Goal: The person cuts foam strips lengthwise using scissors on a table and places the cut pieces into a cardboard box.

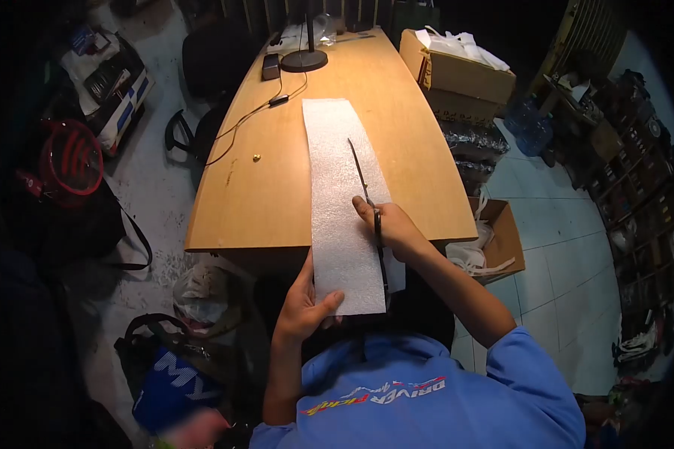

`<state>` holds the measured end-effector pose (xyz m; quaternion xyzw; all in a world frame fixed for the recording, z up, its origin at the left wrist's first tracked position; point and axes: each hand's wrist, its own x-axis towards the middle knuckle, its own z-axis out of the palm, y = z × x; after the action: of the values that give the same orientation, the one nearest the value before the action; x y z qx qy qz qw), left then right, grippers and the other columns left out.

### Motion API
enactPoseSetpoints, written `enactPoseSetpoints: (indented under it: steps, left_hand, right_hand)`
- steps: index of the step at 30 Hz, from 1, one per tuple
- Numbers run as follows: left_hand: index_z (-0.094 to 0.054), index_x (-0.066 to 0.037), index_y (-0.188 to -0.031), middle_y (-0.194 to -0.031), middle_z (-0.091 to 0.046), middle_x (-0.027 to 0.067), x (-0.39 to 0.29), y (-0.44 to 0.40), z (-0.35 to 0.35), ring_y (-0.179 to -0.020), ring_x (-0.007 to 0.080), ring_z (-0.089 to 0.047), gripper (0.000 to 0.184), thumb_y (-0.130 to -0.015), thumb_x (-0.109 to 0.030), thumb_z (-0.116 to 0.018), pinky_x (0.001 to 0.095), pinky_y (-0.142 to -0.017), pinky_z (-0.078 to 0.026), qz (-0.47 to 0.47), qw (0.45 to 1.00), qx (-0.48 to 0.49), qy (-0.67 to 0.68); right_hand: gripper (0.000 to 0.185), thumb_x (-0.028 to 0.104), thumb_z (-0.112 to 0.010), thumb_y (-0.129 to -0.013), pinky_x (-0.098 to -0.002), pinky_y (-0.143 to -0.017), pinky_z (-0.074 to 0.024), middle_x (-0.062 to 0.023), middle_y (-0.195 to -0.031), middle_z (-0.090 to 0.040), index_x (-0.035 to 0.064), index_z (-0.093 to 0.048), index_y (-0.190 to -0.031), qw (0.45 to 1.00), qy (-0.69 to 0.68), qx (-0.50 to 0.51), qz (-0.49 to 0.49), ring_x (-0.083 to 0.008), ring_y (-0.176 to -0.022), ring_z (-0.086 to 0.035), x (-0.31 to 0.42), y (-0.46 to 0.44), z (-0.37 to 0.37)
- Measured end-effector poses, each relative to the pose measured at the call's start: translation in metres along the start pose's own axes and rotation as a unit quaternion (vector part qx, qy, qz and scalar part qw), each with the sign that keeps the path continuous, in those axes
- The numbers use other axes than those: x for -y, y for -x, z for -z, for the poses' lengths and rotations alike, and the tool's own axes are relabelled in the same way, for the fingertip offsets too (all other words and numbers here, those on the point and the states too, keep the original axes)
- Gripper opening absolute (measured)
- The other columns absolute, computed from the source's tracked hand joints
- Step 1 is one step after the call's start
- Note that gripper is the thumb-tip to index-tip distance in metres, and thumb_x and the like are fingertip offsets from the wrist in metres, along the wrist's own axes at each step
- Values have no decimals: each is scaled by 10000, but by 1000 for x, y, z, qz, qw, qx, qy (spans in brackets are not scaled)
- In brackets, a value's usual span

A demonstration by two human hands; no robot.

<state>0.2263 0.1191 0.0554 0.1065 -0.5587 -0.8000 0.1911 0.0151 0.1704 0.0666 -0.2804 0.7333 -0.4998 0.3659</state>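
Note:
A long white foam sheet [333,172] lies lengthwise on the wooden table [419,187], and its near end hangs past the front edge toward my body. My left hand [305,305] grips that near end from the left, thumb on top and fingers underneath. Closed around dark-handled scissors [357,161], my right hand [395,228] is over the sheet's right side. The scissors' long thin blade points away from me along the foam. A slit or edge line runs from the scissors down to the near end, with a narrower strip on its right.
A small gold-coloured piece [257,157] sits left on the table. Farther back are a black stand base [305,60] and a cable [251,112]. Cardboard boxes [464,71] stand at the right, another open box [511,239] below. Bags [174,378] lie on the floor at left.

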Motion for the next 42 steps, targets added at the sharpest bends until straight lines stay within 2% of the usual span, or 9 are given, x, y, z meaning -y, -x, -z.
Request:
enactPoseSetpoints:
  steps: [3, 6, 15, 18, 21, 27, 30, 36, 42]
  left_hand:
    - [-78, -34, -1481, -992, -589, 134, 1, -2, 2, -533, 76, -526, 821, -854, -32, -607, 199, -436, -425, -8, 1000, -1, -5]
    - [-79, -34, -1481, -997, -584, 132, 0, -3, 5, -535, 77, -526, 823, -854, -42, -613, 197, -434, -419, -4, 1000, 6, -1]
    - [-81, -36, -1480, -1026, -575, 140, 4, -3, 13, -534, 79, -525, 834, -850, -62, -627, 204, -440, -431, 0, 1000, 7, 11]
    - [-89, -33, -1477, -1032, -573, 144, 1, -1, 14, -534, 83, -528, 831, -846, -69, -630, 209, -443, -441, 11, 1000, 19, 3]
    - [-99, -31, -1474, -1032, -573, 144, -3, 3, 12, -535, 88, -534, 824, -844, -71, -629, 214, -445, -447, 24, 999, 35, -2]
    - [-95, -35, -1474, -1025, -574, 143, 3, 4, 21, -547, 94, -543, 822, -842, -69, -620, 216, -449, -451, 19, 999, 33, 3]
    - [-80, -45, -1477, -1018, -574, 137, -1, 6, 24, -557, 95, -546, 834, -841, -74, -619, 217, -458, -455, 35, 998, 52, 2]
    - [-80, -45, -1474, -1018, -571, 137, 2, 7, 28, -582, 98, -551, 838, -831, -81, -615, 220, -480, -465, 23, 999, 32, 3]
    - [-110, -21, -1464, -1048, -562, 151, 1, 11, 31, -602, 103, -551, 844, -811, -103, -638, 227, -500, -471, 48, 998, 35, 6]
  right_hand:
    - [714, 691, -494, -834, -299, -426, -367, -52, -523, -468, 36, -504, -550, 998, 54, 7, 13, -139, -483, -482, 4, -8, -1]
    - [709, 692, -522, -816, -307, -431, -373, -50, -506, -461, 33, -512, -556, 993, 88, 21, -81, -144, -475, -482, 32, -5, 4]
    - [750, 721, -500, -803, -342, -441, -375, -76, -538, -482, 6, -538, -581, 996, 79, 20, 23, -184, -480, -479, 7, -58, 1]
    - [724, 690, -532, -806, -340, -433, -362, -72, -540, -485, 2, -537, -580, 993, 108, 5, -40, -177, -477, -471, 25, -56, 3]
    - [701, 685, -536, -806, -338, -425, -345, -67, -541, -477, 25, -520, -572, 996, 75, -17, -45, -171, -470, -458, 28, -70, 1]
    - [652, 687, -556, -795, -313, -421, -336, -46, -532, -451, 80, -484, -569, 995, 95, 36, -16, -153, -455, -433, 30, -88, 4]
    - [628, 664, -586, -792, -302, -415, -331, -36, -527, -454, 82, -493, -576, 995, 70, 22, -63, -145, -447, -433, 35, -104, 2]
    - [631, 681, -582, -782, -312, -411, -338, -45, -529, -485, 85, -510, -587, 998, 31, 62, -11, -151, -439, -456, 34, -124, 0]
    - [609, 658, -610, -776, -300, -410, -348, -53, -558, -510, 71, -527, -637, 995, 58, 69, -51, -155, -448, -481, 46, -146, -1]
